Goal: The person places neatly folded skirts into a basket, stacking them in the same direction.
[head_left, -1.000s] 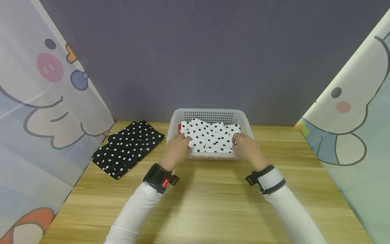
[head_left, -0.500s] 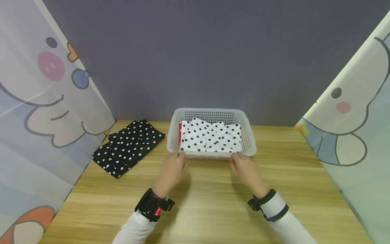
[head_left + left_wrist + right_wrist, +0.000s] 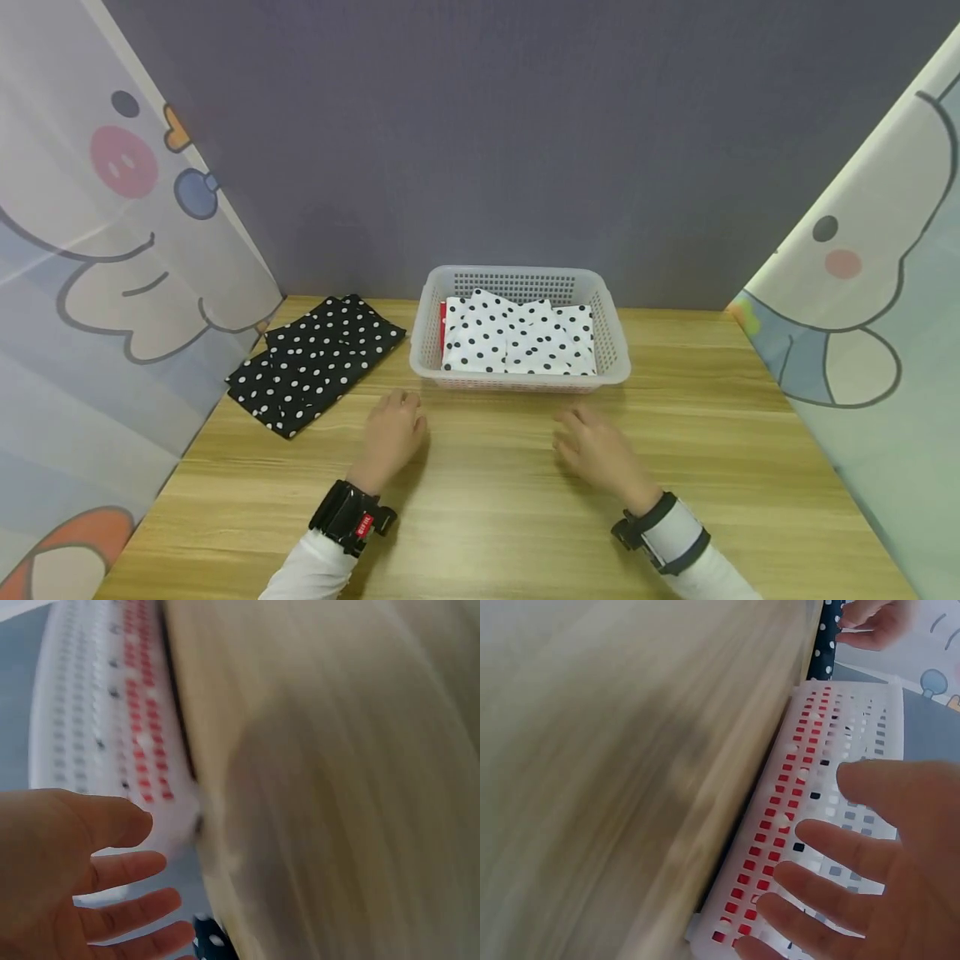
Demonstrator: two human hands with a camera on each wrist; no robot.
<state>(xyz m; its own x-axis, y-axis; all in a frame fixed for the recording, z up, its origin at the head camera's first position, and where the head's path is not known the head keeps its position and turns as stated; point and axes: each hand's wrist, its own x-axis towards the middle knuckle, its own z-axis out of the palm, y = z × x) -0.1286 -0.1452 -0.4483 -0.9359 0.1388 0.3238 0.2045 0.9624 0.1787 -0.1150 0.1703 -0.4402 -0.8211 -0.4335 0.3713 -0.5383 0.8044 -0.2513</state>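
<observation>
A white plastic basket (image 3: 517,382) with perforated walls stands at the back of the wooden table. Inside it lies a folded white cloth with black dots (image 3: 517,337), and a strip of red fabric (image 3: 442,321) shows at its left side. My left hand (image 3: 392,437) hovers in front of the basket's left corner, fingers loosely bent, holding nothing. In front of the right part, apart from the basket, is my right hand (image 3: 600,454), its spread fingers (image 3: 840,844) also holding nothing. Red shows through the holes of the basket's front wall in both wrist views.
A folded black cloth with white dots (image 3: 315,362) lies left of the basket, near my left hand. A dark grey panel (image 3: 510,150) rises behind the table (image 3: 495,508). Cartoon-printed sheets (image 3: 75,333) flank both sides.
Both hands have come away from the dotted cloth and the basket's front rim, moving back toward me. The left hand has also shifted left. The basket and the black cloth look unmoved.
</observation>
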